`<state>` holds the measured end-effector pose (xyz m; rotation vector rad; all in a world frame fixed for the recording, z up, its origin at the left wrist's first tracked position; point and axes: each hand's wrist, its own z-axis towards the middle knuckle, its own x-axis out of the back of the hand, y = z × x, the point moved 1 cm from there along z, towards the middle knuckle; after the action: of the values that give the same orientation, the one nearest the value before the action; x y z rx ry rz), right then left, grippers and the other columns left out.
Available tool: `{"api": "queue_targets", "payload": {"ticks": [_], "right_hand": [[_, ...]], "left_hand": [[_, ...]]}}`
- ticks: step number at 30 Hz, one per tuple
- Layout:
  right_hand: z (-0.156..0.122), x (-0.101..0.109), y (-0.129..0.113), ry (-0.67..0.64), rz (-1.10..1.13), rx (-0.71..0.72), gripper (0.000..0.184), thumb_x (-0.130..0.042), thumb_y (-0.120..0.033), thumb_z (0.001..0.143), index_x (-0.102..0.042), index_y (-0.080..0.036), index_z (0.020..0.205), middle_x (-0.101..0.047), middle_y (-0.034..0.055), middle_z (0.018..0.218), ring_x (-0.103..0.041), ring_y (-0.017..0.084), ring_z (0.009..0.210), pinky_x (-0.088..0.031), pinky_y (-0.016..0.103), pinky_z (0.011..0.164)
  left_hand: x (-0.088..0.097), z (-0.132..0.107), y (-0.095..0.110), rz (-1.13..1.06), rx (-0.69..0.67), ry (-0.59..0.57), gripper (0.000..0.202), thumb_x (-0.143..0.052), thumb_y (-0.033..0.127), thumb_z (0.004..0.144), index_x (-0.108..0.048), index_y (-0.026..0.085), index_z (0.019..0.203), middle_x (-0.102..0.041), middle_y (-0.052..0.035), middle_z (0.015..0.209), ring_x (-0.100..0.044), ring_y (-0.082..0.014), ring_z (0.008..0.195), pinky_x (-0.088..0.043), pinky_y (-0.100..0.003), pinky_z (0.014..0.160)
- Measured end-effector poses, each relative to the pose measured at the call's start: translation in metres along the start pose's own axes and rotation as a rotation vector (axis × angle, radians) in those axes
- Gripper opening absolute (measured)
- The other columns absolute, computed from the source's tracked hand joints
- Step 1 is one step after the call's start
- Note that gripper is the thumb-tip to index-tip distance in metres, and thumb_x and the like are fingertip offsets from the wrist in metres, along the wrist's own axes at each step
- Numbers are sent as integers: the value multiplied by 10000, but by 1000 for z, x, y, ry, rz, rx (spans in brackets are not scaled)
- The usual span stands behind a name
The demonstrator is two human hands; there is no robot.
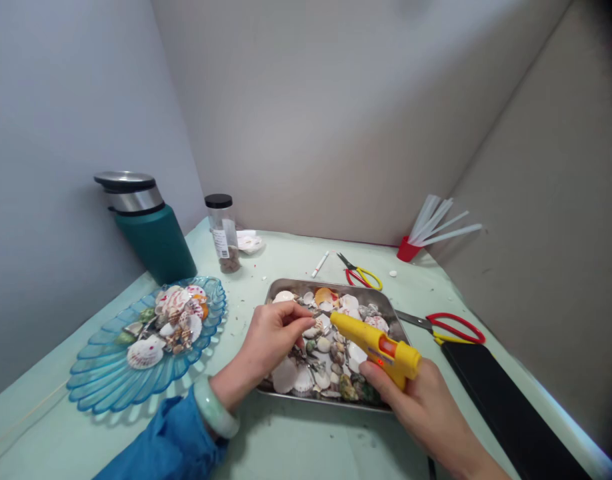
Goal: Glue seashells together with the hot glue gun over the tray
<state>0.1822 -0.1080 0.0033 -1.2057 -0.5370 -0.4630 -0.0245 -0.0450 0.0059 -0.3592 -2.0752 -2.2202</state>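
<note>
A yellow hot glue gun (363, 337) with a lit red light is gripped in my right hand (416, 403), its nozzle pointing left over the metal tray (336, 402). Facing the nozzle, my left hand (279, 333) pinches with thumb and forefinger. What lies between those fingertips is too small to make out. Below both hands, many seashells (323, 345) of white, orange, grey and brown fill the tray. A jade-coloured bangle (215, 407) circles my left wrist beside a blue sleeve.
A blue scalloped dish (106, 360) with shells stands left, before a teal flask (159, 240). Behind are a clear jar (223, 233), a marker (320, 265) and small scissors (361, 273). At right are larger scissors (449, 327), a black slab (506, 407) and a red cup (409, 249) of glue sticks.
</note>
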Motion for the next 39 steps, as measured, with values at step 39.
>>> {"api": "queue_targets", "payload": {"ticks": [39], "right_hand": [[-3,0,-2,0,70,-49,280,-573,-404,827,-617,-169,683,-646,18,657,-576,159,583,-485,233,551]], "left_hand": [[1,2,5,-186,118,-22,180,-700,298,645,-645,133,690,-571,29,506,-507,-85,410,-385,-192,427]]}}
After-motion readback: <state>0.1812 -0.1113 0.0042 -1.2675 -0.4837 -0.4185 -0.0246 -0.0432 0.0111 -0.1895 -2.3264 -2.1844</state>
